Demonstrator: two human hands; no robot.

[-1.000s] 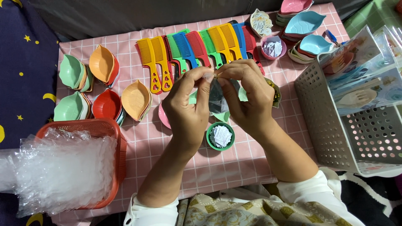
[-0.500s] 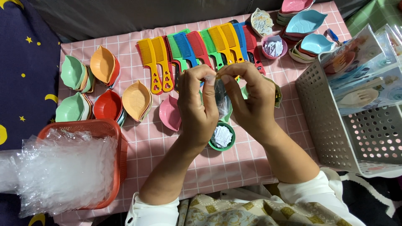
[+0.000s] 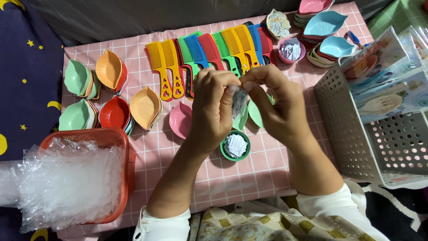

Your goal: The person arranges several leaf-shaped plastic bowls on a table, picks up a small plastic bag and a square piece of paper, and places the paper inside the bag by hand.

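While both hands met above the pink checked cloth (image 3: 232, 178), the left hand (image 3: 214, 107) and right hand (image 3: 276, 105) pinched a small clear packet (image 3: 239, 100) between fingertips, over a green cup (image 3: 235, 146) of paper slips, near coloured combs (image 3: 209, 53).

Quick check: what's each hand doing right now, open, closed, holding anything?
Left hand: closed, fingers pinching the small clear packet.
Right hand: closed, pinching the same packet from the other side.

Left hand (image 3: 214, 109) and right hand (image 3: 278, 107) pinch a small clear packet (image 3: 239, 100) above a green cup (image 3: 235, 145).
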